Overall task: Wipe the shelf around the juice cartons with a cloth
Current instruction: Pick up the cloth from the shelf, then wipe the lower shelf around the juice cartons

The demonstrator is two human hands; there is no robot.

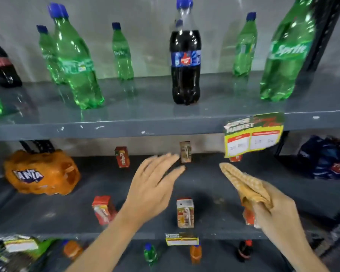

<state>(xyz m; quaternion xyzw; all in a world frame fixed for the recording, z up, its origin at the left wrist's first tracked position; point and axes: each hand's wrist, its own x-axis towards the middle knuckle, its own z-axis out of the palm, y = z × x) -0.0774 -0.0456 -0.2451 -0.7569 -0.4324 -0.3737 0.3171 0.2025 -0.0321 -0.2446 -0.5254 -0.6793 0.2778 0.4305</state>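
Small juice cartons stand apart on the dark grey middle shelf [208, 185]: a red one [122, 157] and a brown one [185, 152] at the back, a red one [102, 212] and a white-topped one [185, 213] near the front. Another red carton [248, 215] is half hidden behind my right hand. My left hand [153, 185] hovers open above the shelf, fingers stretched toward the brown back carton without touching it. My right hand [277, 214] is shut on a folded orange checked cloth [245, 184], held above the shelf's right part.
An orange Fanta multipack [41, 172] fills the shelf's left end, a dark blue pack [326, 158] the right. A yellow price tag [253, 134] hangs from the upper shelf edge, which carries green Sprite bottles [77, 61] and a cola bottle [185, 65]. Small bottles stand on the shelf below.
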